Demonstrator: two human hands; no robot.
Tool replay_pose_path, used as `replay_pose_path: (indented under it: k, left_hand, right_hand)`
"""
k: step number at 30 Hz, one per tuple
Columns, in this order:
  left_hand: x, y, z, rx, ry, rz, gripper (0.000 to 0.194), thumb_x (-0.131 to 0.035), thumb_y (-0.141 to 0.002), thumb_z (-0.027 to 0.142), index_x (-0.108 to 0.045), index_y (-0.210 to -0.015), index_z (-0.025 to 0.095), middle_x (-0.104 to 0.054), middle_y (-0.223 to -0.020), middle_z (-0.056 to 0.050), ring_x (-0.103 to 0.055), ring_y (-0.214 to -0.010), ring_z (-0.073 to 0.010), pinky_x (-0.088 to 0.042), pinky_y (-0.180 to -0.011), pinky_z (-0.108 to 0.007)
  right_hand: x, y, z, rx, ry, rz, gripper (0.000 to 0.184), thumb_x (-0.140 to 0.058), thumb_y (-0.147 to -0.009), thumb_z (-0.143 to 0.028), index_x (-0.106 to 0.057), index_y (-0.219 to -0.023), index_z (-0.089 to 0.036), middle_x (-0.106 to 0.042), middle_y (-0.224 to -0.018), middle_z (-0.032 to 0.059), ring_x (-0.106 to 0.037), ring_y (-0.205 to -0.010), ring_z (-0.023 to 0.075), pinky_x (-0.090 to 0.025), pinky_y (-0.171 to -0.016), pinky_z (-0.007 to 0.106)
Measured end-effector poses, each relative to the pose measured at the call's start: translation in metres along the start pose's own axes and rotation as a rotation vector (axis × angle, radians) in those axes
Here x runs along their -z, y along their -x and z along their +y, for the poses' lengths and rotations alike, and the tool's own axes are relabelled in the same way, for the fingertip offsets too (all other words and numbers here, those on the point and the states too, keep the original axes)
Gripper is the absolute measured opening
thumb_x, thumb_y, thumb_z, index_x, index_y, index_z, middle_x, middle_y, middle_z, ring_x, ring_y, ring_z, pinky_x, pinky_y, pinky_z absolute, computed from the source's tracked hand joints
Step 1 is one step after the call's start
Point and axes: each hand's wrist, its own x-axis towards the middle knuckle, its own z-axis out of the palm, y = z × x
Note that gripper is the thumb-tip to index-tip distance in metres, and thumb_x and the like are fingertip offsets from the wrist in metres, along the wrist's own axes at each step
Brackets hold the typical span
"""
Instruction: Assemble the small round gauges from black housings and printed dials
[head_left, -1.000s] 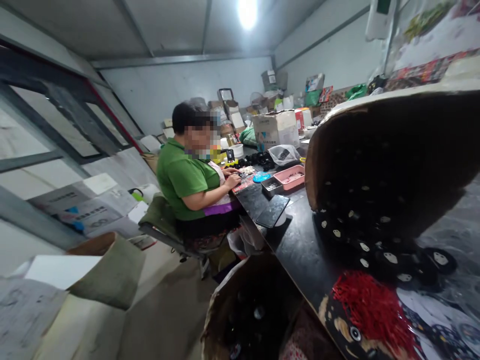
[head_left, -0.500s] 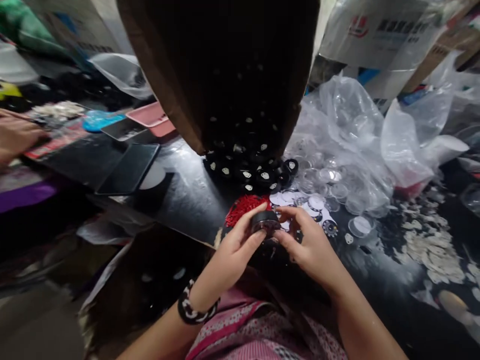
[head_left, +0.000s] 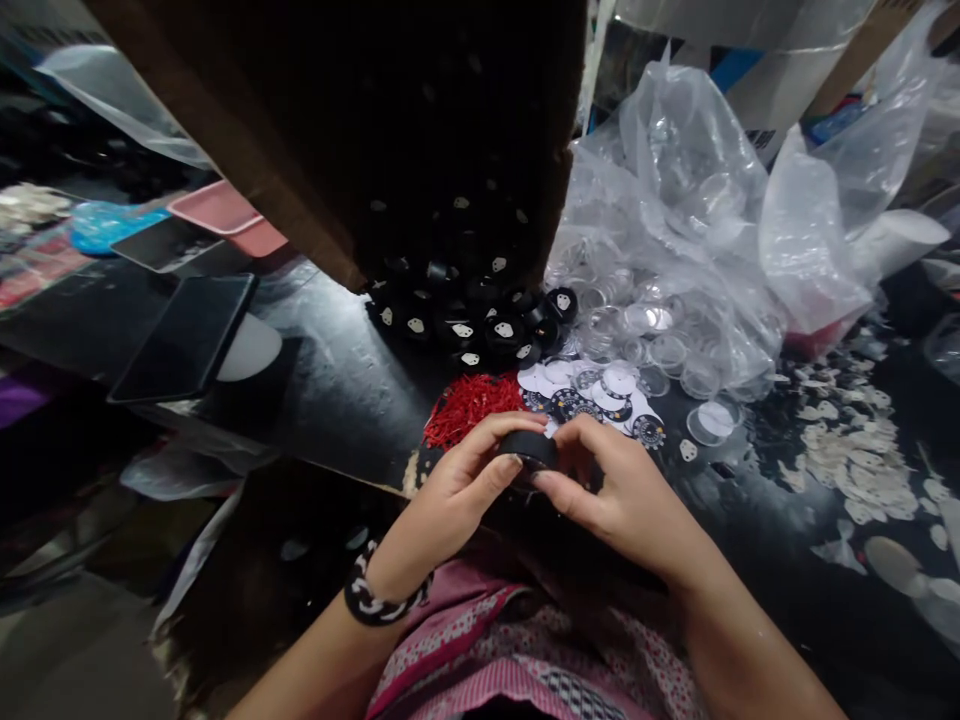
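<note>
A round black plastic case (head_left: 531, 447) is tilted between my two hands, near the table's front edge. My left hand (head_left: 466, 475) grips its left side with thumb and fingers. On the right, my right hand (head_left: 604, 470) has its thumb and bent fingers at the case's edge. Just beyond them lie a heap of red hand-shaped pieces (head_left: 472, 405), too fine to tell exactly, and a pile of printed round dials (head_left: 581, 392). Farther back, several black round cases (head_left: 465, 335) with small white plates spill from a dark open box (head_left: 330, 235).
Clear round discs (head_left: 675, 350) and plastic bags (head_left: 690, 150) crowd the back right. Small white plates (head_left: 855, 450) are scattered at the right. Leftward lie a black phone-like slab (head_left: 187, 340), a white disc (head_left: 253, 350) and a pink tray (head_left: 225, 212).
The view has shifted, so the table's things sit farther left and higher. The black case has turned in my hands, now showing more of its dark outer side. Another person's hand has left the view.
</note>
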Motion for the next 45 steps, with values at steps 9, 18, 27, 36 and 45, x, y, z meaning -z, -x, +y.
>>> replay_pose_path:
  k: [9,18,27,36,45]
  left_hand:
    - [-0.024,0.002,-0.004,0.012,0.056,0.249,0.040,-0.025,-0.102,0.045,-0.058,-0.093,0.023,-0.058,-0.091,-0.002,-0.057,-0.087,-0.0173,-0.047,-0.082,-0.031]
    - [-0.020,0.001,0.006,-0.142,-0.252,0.232,0.039,-0.029,-0.102,0.038,-0.051,-0.075,0.022,-0.052,-0.075,-0.002,-0.052,-0.073,-0.0170,-0.045,-0.070,-0.031]
    - [-0.018,0.003,-0.001,-0.215,-0.275,0.301,0.040,-0.028,-0.103,0.033,-0.049,-0.070,0.021,-0.051,-0.069,-0.001,-0.053,-0.068,-0.0156,-0.044,-0.066,-0.031]
    - [-0.004,0.029,0.000,-0.165,-0.350,0.364,0.044,-0.026,-0.101,0.040,-0.050,-0.070,0.022,-0.055,-0.069,-0.003,-0.055,-0.068,-0.0175,-0.047,-0.067,-0.033]
    - [0.086,0.081,-0.037,0.119,-0.819,0.546,0.023,-0.048,-0.093,0.040,-0.061,-0.085,0.023,-0.066,-0.084,-0.005,-0.061,-0.085,-0.0252,-0.047,-0.080,-0.038]
  right_hand:
    - [-0.016,-0.002,-0.002,0.151,0.248,0.003,0.021,-0.060,-0.082,-0.033,-0.048,-0.071,-0.020,-0.054,-0.066,-0.0026,-0.046,-0.061,0.0133,-0.031,-0.066,0.030]
    - [-0.021,-0.005,-0.010,0.144,0.211,-0.109,0.023,-0.059,-0.083,-0.034,-0.048,-0.069,-0.019,-0.054,-0.064,-0.0037,-0.047,-0.059,0.0117,-0.030,-0.063,0.027]
    - [-0.040,-0.005,0.001,0.285,0.272,0.021,0.021,-0.049,-0.080,-0.032,-0.051,-0.063,-0.020,-0.054,-0.057,0.0000,-0.049,-0.056,0.0150,-0.033,-0.061,0.031]
    - [-0.057,-0.004,-0.014,0.357,0.234,0.002,0.028,-0.047,-0.087,-0.037,-0.051,-0.064,-0.021,-0.058,-0.061,0.0018,-0.052,-0.062,0.0173,-0.038,-0.069,0.033]
    - [-0.042,0.000,0.002,0.123,0.163,-0.133,0.026,-0.046,-0.098,-0.027,-0.057,-0.075,-0.020,-0.065,-0.075,0.0015,-0.056,-0.068,0.0170,-0.037,-0.068,0.030]
